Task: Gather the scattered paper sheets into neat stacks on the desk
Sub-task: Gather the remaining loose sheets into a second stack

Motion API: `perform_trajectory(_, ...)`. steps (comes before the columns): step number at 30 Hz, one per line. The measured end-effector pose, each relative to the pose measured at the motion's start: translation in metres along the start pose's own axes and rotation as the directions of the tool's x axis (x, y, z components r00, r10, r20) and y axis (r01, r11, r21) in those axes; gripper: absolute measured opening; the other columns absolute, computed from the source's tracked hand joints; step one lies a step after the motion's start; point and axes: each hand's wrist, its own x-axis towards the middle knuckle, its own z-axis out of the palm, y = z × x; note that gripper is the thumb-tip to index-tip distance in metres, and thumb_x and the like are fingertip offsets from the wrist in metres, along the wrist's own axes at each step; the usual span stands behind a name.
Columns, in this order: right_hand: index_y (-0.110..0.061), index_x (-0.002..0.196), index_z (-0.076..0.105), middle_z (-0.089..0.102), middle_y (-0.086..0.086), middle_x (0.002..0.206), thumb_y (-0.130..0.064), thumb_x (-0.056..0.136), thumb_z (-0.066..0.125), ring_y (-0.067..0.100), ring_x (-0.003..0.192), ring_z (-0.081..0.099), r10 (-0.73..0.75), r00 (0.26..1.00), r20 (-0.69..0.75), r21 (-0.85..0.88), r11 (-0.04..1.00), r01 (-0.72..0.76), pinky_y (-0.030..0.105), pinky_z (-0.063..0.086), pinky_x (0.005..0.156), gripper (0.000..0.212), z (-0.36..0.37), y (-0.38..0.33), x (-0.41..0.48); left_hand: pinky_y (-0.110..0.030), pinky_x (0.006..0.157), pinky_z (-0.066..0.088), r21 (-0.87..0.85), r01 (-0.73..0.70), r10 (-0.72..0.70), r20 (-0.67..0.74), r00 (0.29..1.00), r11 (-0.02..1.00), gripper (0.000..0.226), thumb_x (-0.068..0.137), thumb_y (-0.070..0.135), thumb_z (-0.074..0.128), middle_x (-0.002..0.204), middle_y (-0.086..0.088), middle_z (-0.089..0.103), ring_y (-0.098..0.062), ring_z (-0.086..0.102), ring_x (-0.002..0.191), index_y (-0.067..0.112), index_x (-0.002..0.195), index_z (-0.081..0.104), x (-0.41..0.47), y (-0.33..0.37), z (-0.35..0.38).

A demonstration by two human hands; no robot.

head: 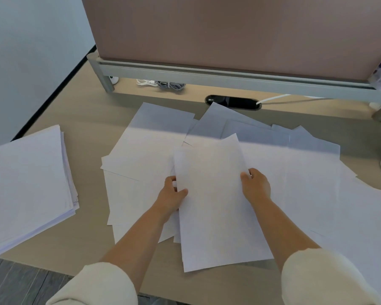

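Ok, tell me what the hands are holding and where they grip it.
Both hold one paper sheet over the scattered pile. The left hand pinches its left long edge and the right hand grips its right long edge.

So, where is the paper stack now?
In the head view, the paper stack lies on the left side of the desk, left of the scattered sheets.
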Motion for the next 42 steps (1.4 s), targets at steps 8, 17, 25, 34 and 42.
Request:
perform_trajectory(8, -0.011, 0.126, 0.042, 0.056, 0.002, 0.084, -0.032, 0.094, 0.052, 0.020, 0.075, 0.054, -0.004, 1.000, 0.017, 0.308, 0.951, -0.002, 0.029, 0.042, 0.066, 0.040, 0.006, -0.011, -0.006, -0.027, 0.083, 0.039, 0.160, -0.222, 0.250, -0.183, 0.951, 0.962, 0.041, 0.093, 0.004, 0.041, 0.119, -0.008, 0.055, -0.027, 0.054, 0.105, 0.013, 0.133, 0.039, 0.003, -0.006, -0.016)
perform_trajectory(17, -0.013, 0.124, 0.043, 0.059, 0.010, 0.116, -0.006, 0.093, 0.043, 0.028, 0.101, 0.058, -0.130, 0.936, 0.328, 0.304, 0.952, 0.026, 0.039, 0.049, 0.089, 0.032, 0.050, -0.060, -0.018, -0.035, 0.083, 0.044, 0.020, -0.257, 0.253, -0.265, 0.930, 0.966, 0.028, 0.094, 0.020, 0.050, 0.109, -0.007, 0.061, -0.024, 0.056, 0.094, 0.014, 0.122, 0.053, 0.041, 0.031, -0.101)
perform_trajectory(25, -0.017, 0.119, 0.045, 0.056, 0.001, 0.103, -0.006, 0.094, 0.034, 0.023, 0.091, 0.055, -0.074, 0.970, 0.232, 0.468, 0.883, -0.045, 0.032, 0.046, 0.082, 0.029, 0.105, -0.129, -0.010, -0.033, 0.089, 0.046, 0.306, -0.175, 0.262, -0.270, 0.927, 0.936, 0.035, 0.087, 0.012, 0.057, 0.111, -0.006, 0.067, -0.027, 0.063, 0.100, 0.011, 0.122, 0.056, 0.078, 0.036, -0.176)
perform_trajectory(34, -0.015, 0.056, 0.029, 0.033, 0.000, 0.054, -0.006, 0.088, 0.046, 0.014, 0.049, 0.029, 0.075, 0.994, 0.077, 0.181, 0.979, -0.088, 0.023, 0.023, 0.046, 0.037, 0.146, -0.171, 0.008, -0.039, 0.086, 0.047, 0.579, -0.069, 0.234, -0.215, 0.948, 0.813, 0.036, 0.087, 0.034, 0.054, 0.115, -0.021, 0.061, -0.038, 0.059, 0.100, 0.004, 0.106, 0.065, 0.142, 0.042, -0.214)
perform_trajectory(42, -0.016, 0.053, 0.024, 0.029, 0.001, 0.051, -0.005, 0.085, 0.047, 0.015, 0.047, 0.025, 0.136, 0.988, 0.075, 0.139, 0.980, -0.145, 0.024, 0.019, 0.047, 0.041, 0.153, -0.178, 0.010, -0.025, 0.076, 0.036, 0.443, -0.065, 0.160, -0.182, 0.970, 0.894, 0.028, 0.090, 0.022, 0.056, 0.100, -0.009, 0.059, -0.031, 0.059, 0.100, 0.003, 0.110, 0.061, 0.157, 0.064, -0.218)
